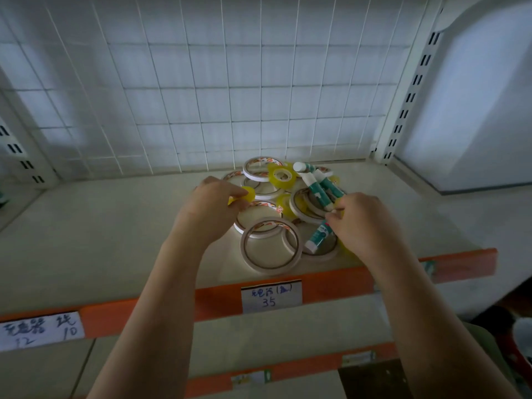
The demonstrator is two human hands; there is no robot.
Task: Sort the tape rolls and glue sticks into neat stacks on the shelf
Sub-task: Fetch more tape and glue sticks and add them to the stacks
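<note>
Pinching a small yellow tape roll (244, 195), the left hand (211, 210) flanks jumbled white tape rings (270, 246); right hand (364, 223) fingers grip a green-white glue stick (318, 194) on the shelf (100, 240)

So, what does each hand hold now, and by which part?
The left hand pinches a small yellow tape roll by its rim. The right hand closes on something at its fingertips, but what it is cannot be told.

— What's behind the shelf (86, 234)?
— A white wire grid panel (201, 96), with slotted white uprights (408, 99) at either side. Cool light falls through the grid.
— And the shelf front?
— An orange edge strip (331, 283) carrying handwritten price labels (271, 296); another orange-edged shelf (302, 367) sits below, perhaps a third, blurred.
</note>
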